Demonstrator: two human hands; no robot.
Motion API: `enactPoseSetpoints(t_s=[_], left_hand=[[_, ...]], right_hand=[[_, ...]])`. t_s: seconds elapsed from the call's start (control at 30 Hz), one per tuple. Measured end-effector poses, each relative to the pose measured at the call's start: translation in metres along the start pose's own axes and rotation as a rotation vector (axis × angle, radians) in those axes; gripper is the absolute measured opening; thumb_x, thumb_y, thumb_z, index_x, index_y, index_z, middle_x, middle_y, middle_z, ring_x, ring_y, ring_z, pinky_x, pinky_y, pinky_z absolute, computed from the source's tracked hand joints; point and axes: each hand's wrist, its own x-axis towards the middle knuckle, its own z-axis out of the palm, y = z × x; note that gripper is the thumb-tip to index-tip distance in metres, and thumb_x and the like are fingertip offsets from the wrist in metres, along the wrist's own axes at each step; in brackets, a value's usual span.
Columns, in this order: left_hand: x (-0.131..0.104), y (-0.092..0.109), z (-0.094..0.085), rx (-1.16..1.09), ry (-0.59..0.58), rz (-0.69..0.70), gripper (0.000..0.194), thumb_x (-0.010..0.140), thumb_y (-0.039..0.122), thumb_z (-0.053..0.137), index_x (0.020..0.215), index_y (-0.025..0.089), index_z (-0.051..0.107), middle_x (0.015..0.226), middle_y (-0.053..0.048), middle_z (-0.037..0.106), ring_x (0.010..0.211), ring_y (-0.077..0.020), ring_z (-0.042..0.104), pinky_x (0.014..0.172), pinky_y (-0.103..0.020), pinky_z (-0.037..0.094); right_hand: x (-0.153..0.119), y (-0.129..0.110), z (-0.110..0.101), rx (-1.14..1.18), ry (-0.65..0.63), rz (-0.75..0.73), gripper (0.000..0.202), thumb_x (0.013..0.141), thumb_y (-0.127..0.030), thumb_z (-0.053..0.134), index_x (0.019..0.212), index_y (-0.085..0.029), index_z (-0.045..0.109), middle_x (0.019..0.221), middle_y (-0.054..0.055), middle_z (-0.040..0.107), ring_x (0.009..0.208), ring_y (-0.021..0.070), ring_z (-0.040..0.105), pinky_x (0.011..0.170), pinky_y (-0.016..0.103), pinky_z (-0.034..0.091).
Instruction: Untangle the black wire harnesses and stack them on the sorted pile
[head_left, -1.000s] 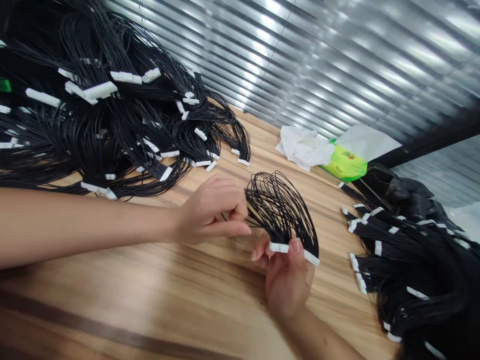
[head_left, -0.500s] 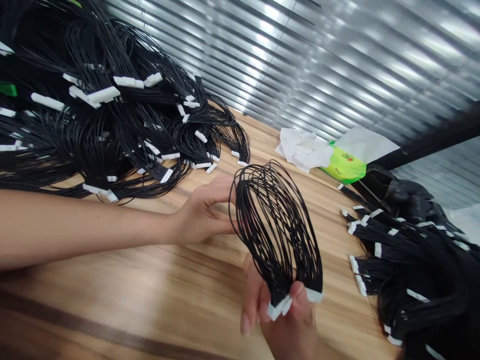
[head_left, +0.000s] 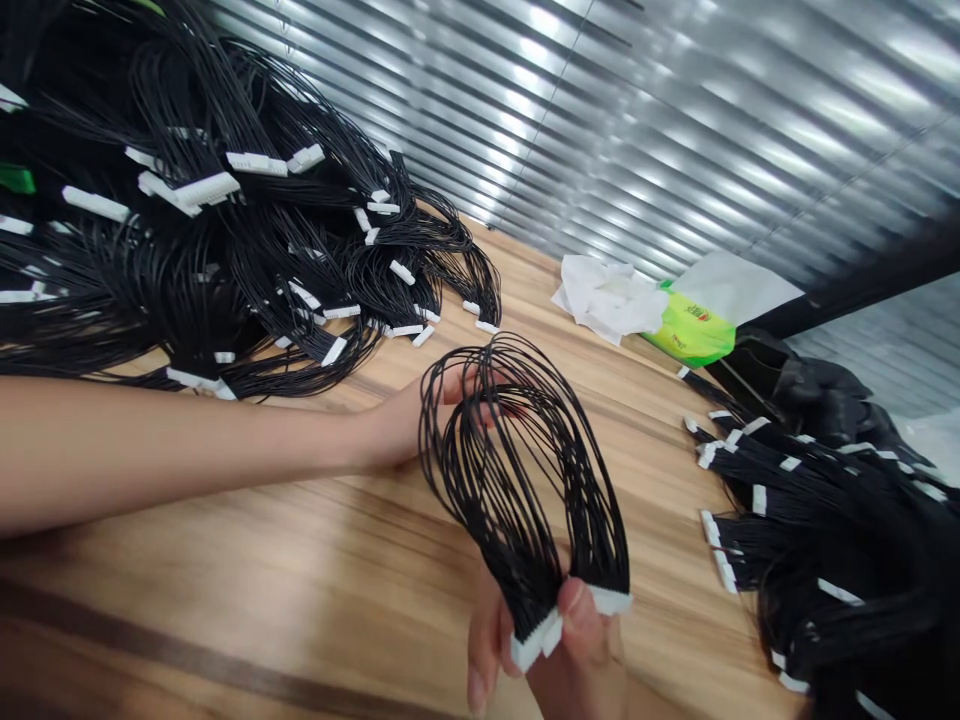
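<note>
A: Since half a second ago our wire loop (head_left: 517,470) has spread wider; right hand (head_left: 555,660) pinches both white connectors (head_left: 536,638) low, above the table (head_left: 300,560).
B: Left hand (head_left: 420,410) sits behind the loop's top; we can't tell its finger state.
A: Big pile (head_left: 187,230) left, smaller bundle stack (head_left: 825,540) right; tissue (head_left: 607,295) and green pack (head_left: 686,330) beyond. Sorting looks partway, judging by the piles.

Looped black wire harness (head_left: 525,470), many thin strands bent into a tall arch, both ends fitted with white connectors (head_left: 570,620) brought together at the bottom. Held upright above the wooden table (head_left: 300,560), connectors pinched side by side under the thumb of the right hand (head_left: 555,660). Strands fanned apart near the top of the loop, the left hand (head_left: 427,415) behind them, fingers reaching in among the wires.
</note>
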Motion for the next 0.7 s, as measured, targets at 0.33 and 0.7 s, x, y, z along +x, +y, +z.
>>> enactPoseSetpoints(t_s=[0.33,0.7], left_hand=[[-0.004,0.006,-0.003,-0.421,-0.238,-0.286,0.05,0.071,0.007,0.064,0.119,0.021,0.06,0.106,-0.005,0.07,0.093,-0.0162,0.065,0.086,-0.029,0.048],[0.005,0.007,-0.016,-0.676,-0.39,-0.44,0.042,0.08,0.002,0.047,0.118,0.012,0.063,0.118,-0.006,0.068,0.117,-0.0117,0.058,0.109,-0.028,0.035]], right_hand=[[0.009,-0.016,0.003,0.181,-0.137,-0.027,0.059,0.088,-0.058,0.048,0.041,-0.025,0.034,0.026,-0.007,0.028,0.031,0.0121,0.027,0.047,0.031,0.041],[0.031,-0.033,-0.003,0.845,-0.007,0.161,0.031,0.09,-0.032,0.06,0.06,-0.023,0.054,0.039,-0.013,0.024,0.041,0.0103,0.008,0.054,0.024,0.037]])
